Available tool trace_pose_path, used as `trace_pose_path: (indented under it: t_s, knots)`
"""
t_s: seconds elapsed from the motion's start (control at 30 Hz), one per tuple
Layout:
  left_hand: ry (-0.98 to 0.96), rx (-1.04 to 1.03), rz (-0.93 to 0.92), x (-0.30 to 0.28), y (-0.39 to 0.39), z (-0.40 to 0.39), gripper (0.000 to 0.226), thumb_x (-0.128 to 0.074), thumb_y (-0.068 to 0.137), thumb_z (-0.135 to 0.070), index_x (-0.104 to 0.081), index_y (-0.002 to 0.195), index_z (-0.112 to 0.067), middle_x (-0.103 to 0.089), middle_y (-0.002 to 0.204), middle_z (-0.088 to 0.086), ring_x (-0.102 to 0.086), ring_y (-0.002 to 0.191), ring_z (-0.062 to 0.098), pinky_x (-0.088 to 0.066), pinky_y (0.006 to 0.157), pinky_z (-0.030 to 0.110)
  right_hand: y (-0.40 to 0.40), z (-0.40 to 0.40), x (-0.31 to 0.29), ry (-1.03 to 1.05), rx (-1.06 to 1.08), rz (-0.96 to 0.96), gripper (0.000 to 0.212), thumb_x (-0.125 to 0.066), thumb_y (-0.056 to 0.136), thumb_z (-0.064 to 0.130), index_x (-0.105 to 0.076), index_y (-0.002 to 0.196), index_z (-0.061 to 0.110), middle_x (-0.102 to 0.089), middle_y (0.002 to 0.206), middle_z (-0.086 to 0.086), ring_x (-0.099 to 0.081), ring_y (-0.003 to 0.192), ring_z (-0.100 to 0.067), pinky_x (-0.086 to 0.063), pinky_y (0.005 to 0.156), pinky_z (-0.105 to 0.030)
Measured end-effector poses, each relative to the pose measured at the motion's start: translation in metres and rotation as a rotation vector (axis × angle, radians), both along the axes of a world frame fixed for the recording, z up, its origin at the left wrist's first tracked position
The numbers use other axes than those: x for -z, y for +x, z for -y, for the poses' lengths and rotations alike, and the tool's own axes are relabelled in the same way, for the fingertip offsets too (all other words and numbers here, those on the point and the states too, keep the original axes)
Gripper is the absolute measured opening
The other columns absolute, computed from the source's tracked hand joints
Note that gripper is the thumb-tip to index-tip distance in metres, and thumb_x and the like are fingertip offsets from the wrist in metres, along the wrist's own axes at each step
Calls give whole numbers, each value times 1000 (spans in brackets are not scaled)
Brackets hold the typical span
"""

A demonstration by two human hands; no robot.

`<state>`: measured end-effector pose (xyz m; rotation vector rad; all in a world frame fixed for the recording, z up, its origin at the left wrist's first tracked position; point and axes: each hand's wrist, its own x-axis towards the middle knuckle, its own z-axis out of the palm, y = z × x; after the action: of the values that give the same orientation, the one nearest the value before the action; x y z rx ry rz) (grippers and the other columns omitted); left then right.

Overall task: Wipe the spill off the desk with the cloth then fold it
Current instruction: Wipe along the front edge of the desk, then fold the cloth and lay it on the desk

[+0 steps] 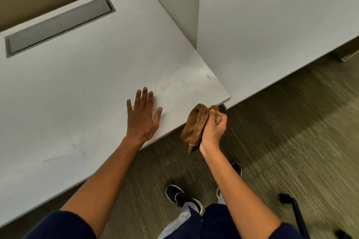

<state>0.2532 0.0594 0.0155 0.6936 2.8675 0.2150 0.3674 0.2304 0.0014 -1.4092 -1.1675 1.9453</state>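
A crumpled brown cloth (194, 126) hangs bunched just off the front edge of the white desk (81, 87), near its right front corner. My right hand (214, 125) grips the cloth from the right, fingers curled round it, held over the floor. My left hand (143, 115) lies flat on the desk with fingers spread, a little left of the cloth. Faint smudges (182, 81) show on the desk surface beyond my left hand, toward the corner.
A grey cable tray slot (58, 25) is set into the desk at the back left. An upright divider panel (178, 2) separates this desk from a second desk (272, 31) on the right. A black chair base (297, 213) stands on the carpet at lower right, near my shoes.
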Motion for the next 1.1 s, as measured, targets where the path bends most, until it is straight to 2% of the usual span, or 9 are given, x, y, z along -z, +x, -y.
trace_pose_path:
  t_s: [0.1, 0.23, 0.5, 0.73, 0.9, 1.03, 1.1]
  knots:
    - [6, -20, 16, 2, 3, 25, 69, -16, 101, -55, 3, 158, -19, 16, 165, -2, 19, 151, 15, 12, 122, 46, -1, 12, -6, 22, -18, 36, 13, -55, 100, 36, -57, 103, 23, -66, 104, -5, -67, 94, -20, -56, 74, -31]
    - [36, -45, 38, 2, 7, 45, 68, -18, 102, -53, 3, 158, -20, 14, 165, -2, 18, 151, 15, 10, 123, 47, 3, 42, -15, 12, -88, 84, 11, -54, 100, 38, -56, 96, 29, -66, 100, -2, -67, 88, -16, -51, 63, -23]
    - [167, -70, 61, -3, 14, 66, 62, -17, 104, -47, -4, 158, -19, 7, 166, -3, 15, 151, 13, 10, 122, 42, 11, 92, -32, -72, -234, 161, 12, -52, 100, 40, -55, 99, 28, -67, 98, -3, -68, 84, -16, -52, 58, -22]
    - [321, -140, 89, -8, 18, 75, 59, -26, 106, -41, -9, 158, -20, 1, 166, -5, 15, 148, 6, 11, 120, 35, 27, 112, -45, -182, -507, 140, 21, -57, 98, 44, -62, 106, 25, -72, 99, -6, -73, 86, -19, -57, 63, -27]
    - [484, -236, 153, -23, 17, 89, 57, -25, 105, -40, -11, 158, -21, -2, 166, -6, 11, 147, 1, 11, 120, 30, 29, 111, -59, -271, -532, 65, 28, -60, 95, 47, -62, 114, 26, -73, 106, -9, -73, 92, -24, -60, 67, -32]
    - [660, -315, 240, -43, 20, 95, 57, -26, 102, -47, -26, 155, -24, -15, 164, -8, -2, 148, -1, 1, 120, 27, 27, 111, -68, -269, -547, 13, 33, -62, 93, 48, -61, 118, 27, -72, 111, -10, -72, 98, -28, -60, 84, -45]
    - [767, -342, 297, -54, 22, 95, 58, -30, 99, -52, -39, 149, -26, -29, 161, -7, -17, 150, 7, -10, 119, 25, 22, 110, -75, -247, -565, -38, 33, -63, 92, 49, -61, 119, 29, -71, 113, -10, -73, 98, -26, -61, 83, -43]
